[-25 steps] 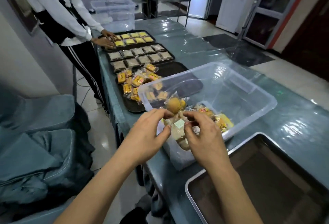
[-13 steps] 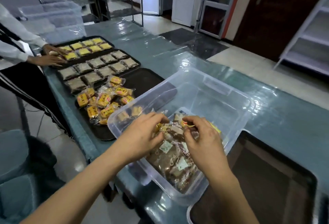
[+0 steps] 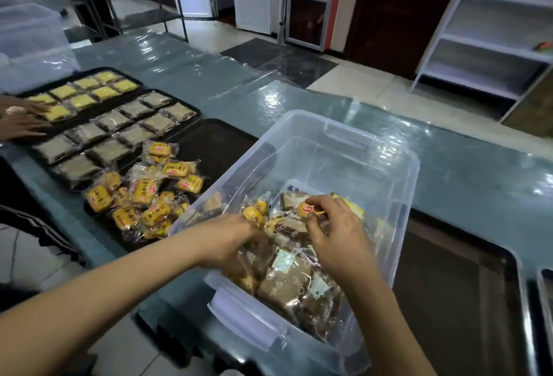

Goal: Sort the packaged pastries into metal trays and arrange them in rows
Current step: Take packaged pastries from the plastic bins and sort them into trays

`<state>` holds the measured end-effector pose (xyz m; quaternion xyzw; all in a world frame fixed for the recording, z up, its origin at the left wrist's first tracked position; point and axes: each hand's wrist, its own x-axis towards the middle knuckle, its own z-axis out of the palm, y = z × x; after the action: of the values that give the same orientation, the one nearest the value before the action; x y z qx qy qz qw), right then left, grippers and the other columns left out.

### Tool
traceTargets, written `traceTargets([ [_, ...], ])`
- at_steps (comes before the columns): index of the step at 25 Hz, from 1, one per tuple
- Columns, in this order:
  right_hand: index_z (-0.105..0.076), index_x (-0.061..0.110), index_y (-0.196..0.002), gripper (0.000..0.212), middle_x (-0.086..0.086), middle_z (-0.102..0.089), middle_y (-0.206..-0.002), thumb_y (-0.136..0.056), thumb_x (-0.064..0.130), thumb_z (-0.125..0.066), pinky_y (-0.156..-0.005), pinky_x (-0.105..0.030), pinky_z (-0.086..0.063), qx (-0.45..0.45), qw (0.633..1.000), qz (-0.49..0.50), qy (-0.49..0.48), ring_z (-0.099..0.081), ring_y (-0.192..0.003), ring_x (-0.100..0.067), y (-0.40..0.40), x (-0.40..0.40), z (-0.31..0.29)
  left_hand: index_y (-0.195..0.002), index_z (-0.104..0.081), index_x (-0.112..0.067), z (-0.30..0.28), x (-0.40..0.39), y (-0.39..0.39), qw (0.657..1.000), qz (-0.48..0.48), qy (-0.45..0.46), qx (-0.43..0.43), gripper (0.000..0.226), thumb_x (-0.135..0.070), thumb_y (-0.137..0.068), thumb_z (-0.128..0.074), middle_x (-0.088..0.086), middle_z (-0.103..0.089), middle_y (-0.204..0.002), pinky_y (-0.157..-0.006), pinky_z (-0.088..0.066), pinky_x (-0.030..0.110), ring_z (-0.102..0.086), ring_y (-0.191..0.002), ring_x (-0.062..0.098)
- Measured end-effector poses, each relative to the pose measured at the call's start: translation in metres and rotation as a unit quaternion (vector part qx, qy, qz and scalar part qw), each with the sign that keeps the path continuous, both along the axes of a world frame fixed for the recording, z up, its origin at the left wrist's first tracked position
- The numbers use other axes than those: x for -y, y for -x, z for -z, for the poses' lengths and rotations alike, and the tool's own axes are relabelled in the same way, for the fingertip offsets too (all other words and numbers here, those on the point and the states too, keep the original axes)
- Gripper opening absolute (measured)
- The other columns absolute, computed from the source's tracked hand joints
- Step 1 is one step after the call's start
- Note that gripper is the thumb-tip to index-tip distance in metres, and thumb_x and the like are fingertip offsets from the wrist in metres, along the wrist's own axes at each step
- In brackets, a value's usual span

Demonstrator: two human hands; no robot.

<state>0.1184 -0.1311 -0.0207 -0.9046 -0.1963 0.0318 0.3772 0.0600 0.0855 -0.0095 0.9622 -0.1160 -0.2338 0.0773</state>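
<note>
Both my hands are inside a clear plastic bin [image 3: 398, 166] holding several wrapped brown cakes [image 3: 287, 286] and small yellow buns. My left hand [image 3: 230, 241] grips packets at the bin's left side, next to a yellow bun packet [image 3: 253, 215]. My right hand [image 3: 338, 235] pinches another yellow bun packet [image 3: 308, 209] at its fingertips. A dark tray [image 3: 215, 142] left of the bin carries a loose heap of yellow bun packets [image 3: 149, 193]. Behind it, one tray [image 3: 191, 108] holds rows of brown squares and another tray [image 3: 116, 70] rows of yellow squares.
Another person's hands [image 3: 22, 120] rest on the far yellow tray at the left edge. An empty metal tray [image 3: 466, 301] lies right of the bin. A second clear bin [image 3: 30, 43] stands far left. The table has a glossy teal cover; white shelving stands at back right.
The view has swung right and down over the bin. My hands have reached deeper among the packets, and my right hand now pinches a yellow bun packet.
</note>
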Motion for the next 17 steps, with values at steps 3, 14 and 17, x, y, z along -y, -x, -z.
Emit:
traceTargets([
  [3, -0.06, 0.032, -0.125, 0.026, 0.015, -0.058, -0.114, -0.099, 0.03, -0.055, -0.097, -0.041, -0.049, 0.002, 1.0, 0.026, 0.017, -0.058, -0.105, -0.013, -0.002, -0.002, 0.008, -0.126, -0.06, -0.037, 0.012, -0.008, -0.009, 0.997, 0.029, -0.061, -0.047, 0.047, -0.016, -0.086, -0.071, -0.007, -0.062, -0.119, -0.089, -0.054, 0.034, -0.058, -0.11, 0.016],
  [14, -0.062, 0.028, -0.123, 0.026, 0.008, -0.06, -0.109, -0.097, 0.025, -0.057, -0.097, -0.045, -0.047, 0.018, 0.998, 0.044, 0.031, -0.055, -0.101, -0.014, -0.007, 0.002, 0.019, -0.116, -0.066, -0.021, 0.024, -0.013, -0.019, 0.986, 0.093, -0.134, 0.026, 0.022, -0.022, -0.094, -0.063, -0.001, -0.065, -0.108, -0.091, -0.05, 0.034, -0.059, -0.104, 0.017],
  [17, -0.062, 0.03, -0.122, 0.026, 0.008, -0.06, -0.108, -0.097, 0.025, -0.057, -0.096, -0.044, -0.048, 0.022, 0.998, 0.045, 0.03, -0.056, -0.101, -0.014, -0.01, 0.003, 0.021, -0.117, -0.062, -0.02, 0.016, -0.017, -0.03, 0.98, 0.083, -0.146, 0.111, 0.034, -0.045, -0.094, -0.059, -0.001, -0.059, -0.113, -0.093, -0.037, 0.034, -0.046, -0.103, 0.017],
])
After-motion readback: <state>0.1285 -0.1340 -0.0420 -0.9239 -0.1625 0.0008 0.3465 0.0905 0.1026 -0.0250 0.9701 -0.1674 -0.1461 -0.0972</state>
